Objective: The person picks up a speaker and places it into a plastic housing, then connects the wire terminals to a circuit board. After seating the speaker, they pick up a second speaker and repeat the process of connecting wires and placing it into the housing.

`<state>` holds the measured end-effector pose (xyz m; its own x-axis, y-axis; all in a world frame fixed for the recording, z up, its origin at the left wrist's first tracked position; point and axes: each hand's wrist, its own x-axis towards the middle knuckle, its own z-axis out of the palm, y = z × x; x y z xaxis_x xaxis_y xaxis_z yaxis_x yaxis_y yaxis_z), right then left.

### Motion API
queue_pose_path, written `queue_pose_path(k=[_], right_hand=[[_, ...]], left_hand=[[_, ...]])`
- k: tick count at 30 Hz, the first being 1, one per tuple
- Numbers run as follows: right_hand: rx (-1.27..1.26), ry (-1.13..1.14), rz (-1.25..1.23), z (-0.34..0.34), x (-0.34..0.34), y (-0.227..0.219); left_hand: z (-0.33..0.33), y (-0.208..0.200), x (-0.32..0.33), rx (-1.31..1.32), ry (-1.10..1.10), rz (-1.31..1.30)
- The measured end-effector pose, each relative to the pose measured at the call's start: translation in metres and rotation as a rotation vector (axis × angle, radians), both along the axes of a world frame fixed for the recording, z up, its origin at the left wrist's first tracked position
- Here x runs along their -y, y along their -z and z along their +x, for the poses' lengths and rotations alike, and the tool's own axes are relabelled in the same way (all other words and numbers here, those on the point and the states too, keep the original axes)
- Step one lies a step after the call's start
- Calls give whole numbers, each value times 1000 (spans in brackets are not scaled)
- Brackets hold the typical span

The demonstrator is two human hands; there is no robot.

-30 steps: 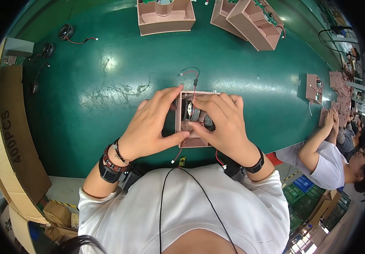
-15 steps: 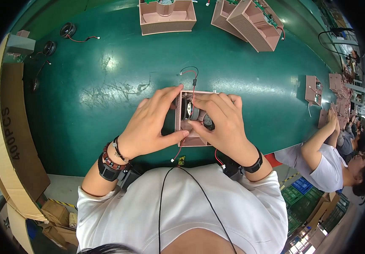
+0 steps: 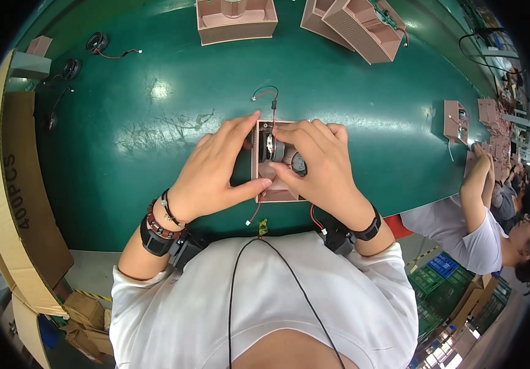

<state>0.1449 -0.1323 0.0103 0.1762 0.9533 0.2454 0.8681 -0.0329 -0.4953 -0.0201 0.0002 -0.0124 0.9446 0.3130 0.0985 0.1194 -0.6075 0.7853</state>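
Note:
A small pink open-topped box [image 3: 280, 195] lies on the green table in front of me. Along its left wall sits a round black speaker [image 3: 279, 151], with a red and black wire and a small white plug trailing out beyond the far side. My left hand [image 3: 209, 172] wraps the box's left side, thumb at the near left corner. My right hand [image 3: 321, 163] reaches over the right side, its thumb and fingertips pinching the speaker. Partly behind that thumb shows a second round dark part [image 3: 299, 163]. Another red wire [image 3: 255, 213] hangs out near my left thumb.
Larger pink boxes [image 3: 237, 31] stand at the far edge. Loose speakers [image 3: 97, 42] with wires lie at the far left, beside a tall cardboard carton [image 3: 34, 184]. To the right another person [image 3: 455, 227] works near more pink boxes [image 3: 455, 122].
The view has shifted slightly, so the box and far boxes appear a little higher and further left. Both hands keep their places on the box and speaker.

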Motion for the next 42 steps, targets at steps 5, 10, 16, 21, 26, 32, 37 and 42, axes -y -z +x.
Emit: queue_pose_path(k=[5, 10, 16, 21, 26, 32, 37, 42], right_hand=[[15, 5, 13, -1, 0, 1], [45, 12, -32, -3, 1, -4], [91, 21, -70, -3, -1, -10], [153, -2, -102, -4, -3, -16], [133, -47, -92, -1, -6, -17], [124, -276, -222, 33, -29, -39], [291, -357, -352, 31, -44, -53], [390, -260, -306, 4, -26, -48]], left_hand=[[0, 1, -1, 24, -4, -2], [0, 2, 2, 48, -31, 4], [-2, -1, 2, 8, -54, -72], [-4, -1, 2, 139, -92, 7], [-3, -7, 0, 79, -2, 290], [-5, -8, 1, 20, -19, 299], [-10, -11, 1, -3, -22, 292], [-10, -4, 1, 55, -18, 210]])
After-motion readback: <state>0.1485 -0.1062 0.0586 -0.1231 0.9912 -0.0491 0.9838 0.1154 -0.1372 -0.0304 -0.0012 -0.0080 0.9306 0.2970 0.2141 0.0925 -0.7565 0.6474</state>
